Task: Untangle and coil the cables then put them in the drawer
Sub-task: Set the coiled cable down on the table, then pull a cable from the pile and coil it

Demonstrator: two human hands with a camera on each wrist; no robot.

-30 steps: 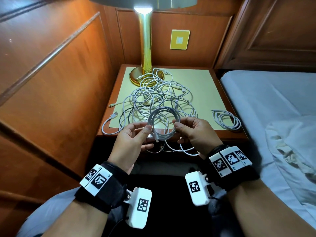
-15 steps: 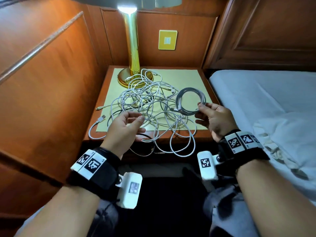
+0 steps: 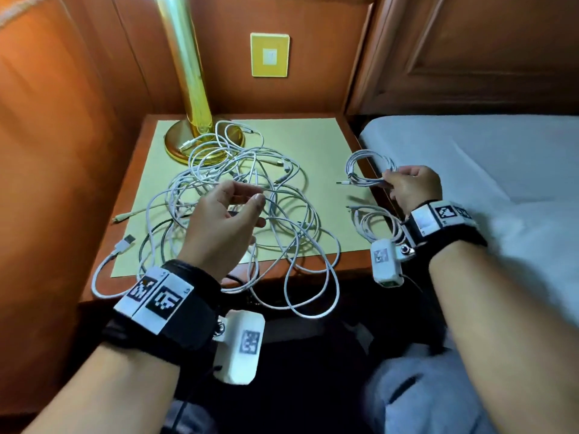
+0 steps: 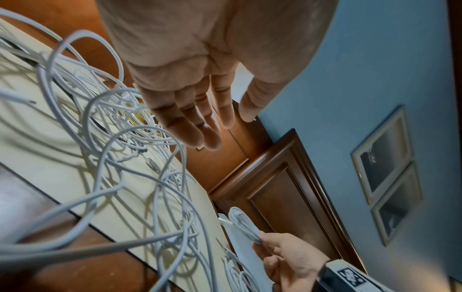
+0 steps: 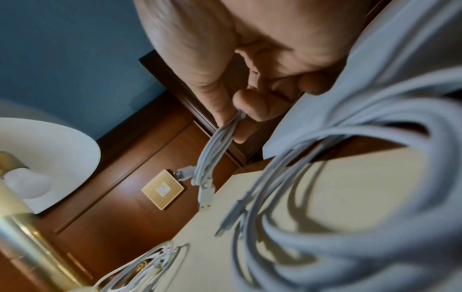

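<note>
White coiled cable (image 3: 366,170) pinched in right hand (image 3: 410,187) fingers; left hand (image 3: 224,220) fingers loosely spread over tangled cables (image 3: 250,198).

No words, brands or numbers can be read here. The wrist bands (image 3: 163,297) and the small white boxes (image 3: 242,349) under them only carry black-and-white square code marks, with no letters to read.

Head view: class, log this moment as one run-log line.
right hand: holds coiled cable | left hand: open above tangled cables | second coil: on nightstand
</note>
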